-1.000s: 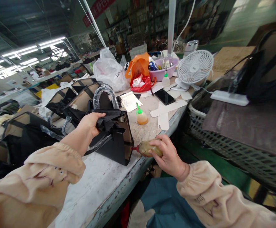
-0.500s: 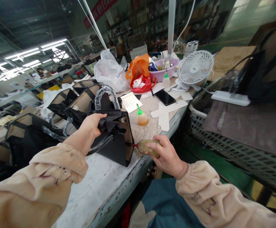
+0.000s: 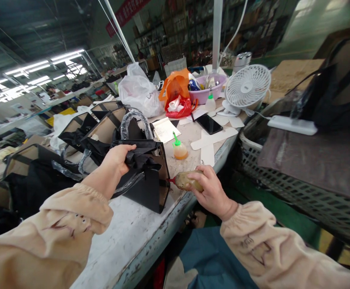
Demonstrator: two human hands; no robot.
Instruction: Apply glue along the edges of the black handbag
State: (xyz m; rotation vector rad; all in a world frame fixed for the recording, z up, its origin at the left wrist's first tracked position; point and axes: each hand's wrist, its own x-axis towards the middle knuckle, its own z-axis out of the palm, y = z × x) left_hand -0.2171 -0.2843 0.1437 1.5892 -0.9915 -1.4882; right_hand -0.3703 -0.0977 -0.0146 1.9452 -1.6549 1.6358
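Centre frame, the left hand (image 3: 119,157) grips the top edge of the black bag (image 3: 146,176) on the bench (image 3: 132,228). Right hand (image 3: 209,188) wraps the glue bottle (image 3: 187,180), lying near level, red nozzle pointing left, its tip touching the bag's side.

Stained white workbench (image 3: 138,237), black bags (image 3: 146,176), glue bottle (image 3: 179,148), phone (image 3: 209,123), fan (image 3: 247,86)

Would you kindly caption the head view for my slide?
Left hand grips black bag; right hand points glue bottle at its side.
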